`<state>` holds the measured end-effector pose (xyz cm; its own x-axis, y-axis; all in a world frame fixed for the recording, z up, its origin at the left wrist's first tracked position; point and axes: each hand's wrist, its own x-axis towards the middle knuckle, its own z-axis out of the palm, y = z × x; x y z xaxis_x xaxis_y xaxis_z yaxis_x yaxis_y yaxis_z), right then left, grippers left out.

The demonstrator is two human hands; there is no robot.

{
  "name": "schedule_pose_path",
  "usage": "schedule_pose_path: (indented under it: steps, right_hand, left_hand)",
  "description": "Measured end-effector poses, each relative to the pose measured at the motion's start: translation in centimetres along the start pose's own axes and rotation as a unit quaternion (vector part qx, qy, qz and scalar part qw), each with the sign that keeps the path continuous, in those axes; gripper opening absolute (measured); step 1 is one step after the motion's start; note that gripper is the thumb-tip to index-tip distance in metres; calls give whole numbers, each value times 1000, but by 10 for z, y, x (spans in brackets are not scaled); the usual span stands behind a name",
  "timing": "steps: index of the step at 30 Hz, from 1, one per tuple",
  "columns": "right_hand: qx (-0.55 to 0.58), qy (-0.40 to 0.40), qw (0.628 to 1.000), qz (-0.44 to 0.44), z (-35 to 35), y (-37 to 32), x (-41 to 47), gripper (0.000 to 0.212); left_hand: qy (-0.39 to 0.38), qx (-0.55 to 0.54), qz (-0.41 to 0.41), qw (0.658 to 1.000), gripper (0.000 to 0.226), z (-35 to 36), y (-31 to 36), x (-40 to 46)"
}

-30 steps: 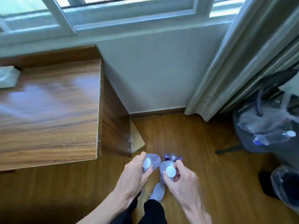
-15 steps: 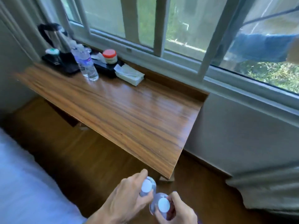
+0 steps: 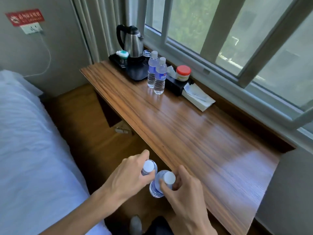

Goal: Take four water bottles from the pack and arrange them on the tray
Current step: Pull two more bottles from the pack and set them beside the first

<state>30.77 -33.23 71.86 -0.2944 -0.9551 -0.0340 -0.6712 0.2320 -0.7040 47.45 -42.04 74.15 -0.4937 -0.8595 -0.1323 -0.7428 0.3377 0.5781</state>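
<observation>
White caps: both face you, each bottle gripped at its neck.
Left hand (image 3: 128,175): your fingers clasp the left bottle (image 3: 147,167).
Right hand (image 3: 184,189): yours pinches the right bottle (image 3: 160,184).
Desk (image 3: 186,133): two bottles (image 3: 156,73) stand upright beside the tray (image 3: 135,72), under the kettle (image 3: 133,42).

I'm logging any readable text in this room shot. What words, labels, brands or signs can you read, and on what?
Nothing can be quoted with confidence.
Red wall sign: a no-smoking symbol and pale characters, too blurred to read.
Two standing water bottles: blue labels, print too small.
Tissue pack: faint marks, unreadable.
Red-lidded jar: label unreadable.
</observation>
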Motion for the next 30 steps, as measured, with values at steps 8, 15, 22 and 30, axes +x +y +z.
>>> schedule_pose_path:
  steps: [8,15,22,30]
  right_hand:
    - [-1,-23,997,-75,28,-78,115,34]
    - [52,-15,996,-67,51,-112,218,36]
    - [70,25,996,-41,60,-143,308,35]
    - [60,107,992,39,77,-156,389,32]
  left_hand:
    - [61,-9,-61,996,33,-72,-64,71]
    - [82,-7,-59,995,33,-132,-100,153]
    - [68,9,-16,997,33,-181,-121,250]
    - [16,-2,59,998,32,-209,-145,359]
